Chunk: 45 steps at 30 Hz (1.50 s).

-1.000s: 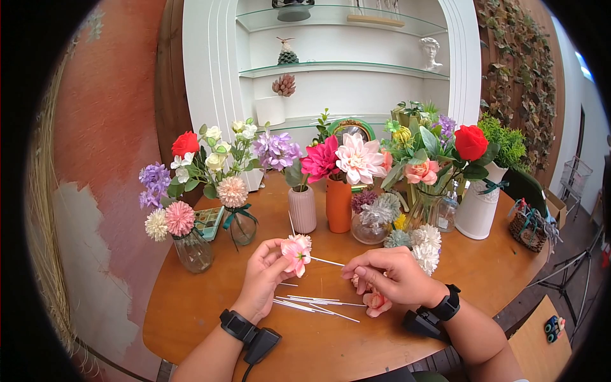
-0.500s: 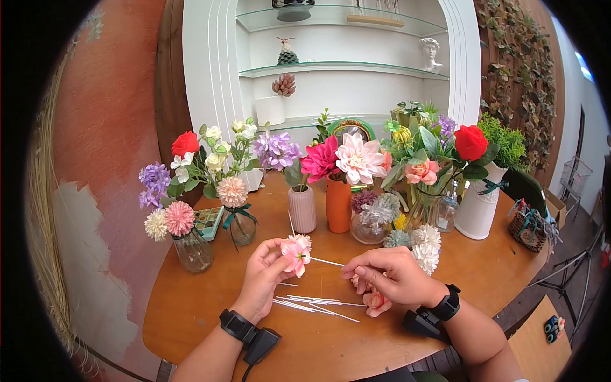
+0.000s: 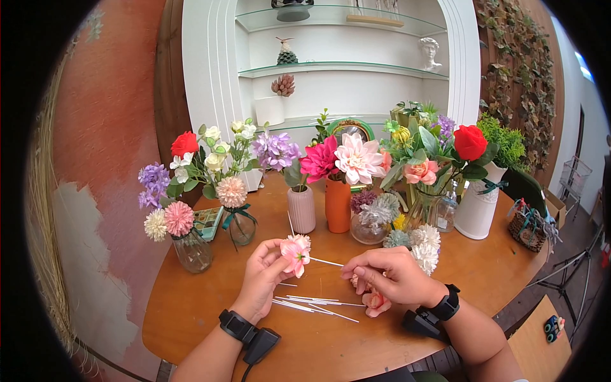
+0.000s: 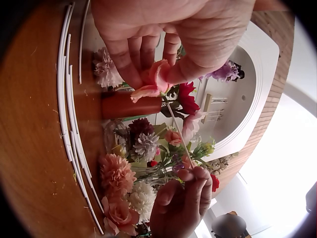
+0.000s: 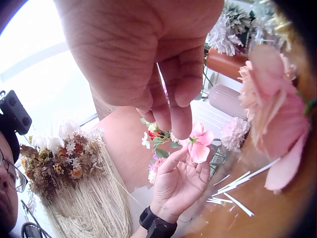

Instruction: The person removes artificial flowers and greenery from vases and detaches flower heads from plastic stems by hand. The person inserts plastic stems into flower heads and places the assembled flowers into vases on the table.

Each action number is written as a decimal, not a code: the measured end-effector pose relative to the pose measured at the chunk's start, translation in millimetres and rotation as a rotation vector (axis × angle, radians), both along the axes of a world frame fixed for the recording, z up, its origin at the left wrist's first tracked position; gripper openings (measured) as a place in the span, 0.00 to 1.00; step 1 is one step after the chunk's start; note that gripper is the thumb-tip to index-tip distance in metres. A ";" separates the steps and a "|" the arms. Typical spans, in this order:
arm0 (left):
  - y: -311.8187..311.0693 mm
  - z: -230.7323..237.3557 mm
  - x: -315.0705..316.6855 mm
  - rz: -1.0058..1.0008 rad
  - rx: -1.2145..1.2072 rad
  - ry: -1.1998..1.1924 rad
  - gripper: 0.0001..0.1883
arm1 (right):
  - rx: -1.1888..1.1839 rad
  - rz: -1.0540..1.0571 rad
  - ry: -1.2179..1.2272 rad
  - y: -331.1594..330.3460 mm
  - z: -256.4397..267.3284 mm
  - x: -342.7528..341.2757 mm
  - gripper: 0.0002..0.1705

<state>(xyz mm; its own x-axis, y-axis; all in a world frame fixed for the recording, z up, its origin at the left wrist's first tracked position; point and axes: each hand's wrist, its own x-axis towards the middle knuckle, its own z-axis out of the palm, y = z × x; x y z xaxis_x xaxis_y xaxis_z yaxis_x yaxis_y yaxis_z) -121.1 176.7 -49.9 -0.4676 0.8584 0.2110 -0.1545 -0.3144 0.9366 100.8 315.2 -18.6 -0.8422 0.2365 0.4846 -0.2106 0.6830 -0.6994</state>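
Observation:
Thumb and fingers of my left hand (image 3: 259, 280) pinch a pink flower (image 3: 296, 256), its green base turned to the right. A thin white stick (image 3: 327, 261) runs from that base to my right hand (image 3: 398, 277), whose fingertips pinch its far end. In the left wrist view the stick (image 4: 178, 130) slants between the pink flower (image 4: 155, 82) and the right fingers. Several loose white sticks (image 3: 312, 302) lie on the table below the hands. A peach flower (image 3: 377, 304) rests on the table under my right hand.
Glass vases (image 3: 193, 253) with flowers stand at the left, a pink vase (image 3: 301, 210) and an orange vase (image 3: 338, 205) behind the hands. White flowers (image 3: 426, 247) and a white vase (image 3: 476, 207) are at the right, near a basket (image 3: 527, 230) at the table (image 3: 210, 325) edge.

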 end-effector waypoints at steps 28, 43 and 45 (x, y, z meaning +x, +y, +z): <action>-0.3 0.1 0.3 -0.030 0.049 0.007 0.20 | -0.023 0.166 -0.206 -7.7 12.4 3.3 0.11; -1.0 -1.4 2.7 -0.090 0.071 0.016 0.19 | 0.031 0.144 -0.217 -5.7 11.8 2.5 0.11; -1.4 -2.9 3.3 -0.123 0.073 0.025 0.19 | 0.033 0.142 -0.216 -5.7 11.1 2.3 0.11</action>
<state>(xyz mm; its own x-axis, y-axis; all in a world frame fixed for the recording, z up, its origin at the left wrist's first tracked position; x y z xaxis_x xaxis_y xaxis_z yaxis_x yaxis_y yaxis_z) -117.9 175.3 -52.8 -0.3534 0.8910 0.2852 -0.1736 -0.3620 0.9159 103.1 309.5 -7.5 -0.9505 0.0954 0.2958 -0.1546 0.6806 -0.7161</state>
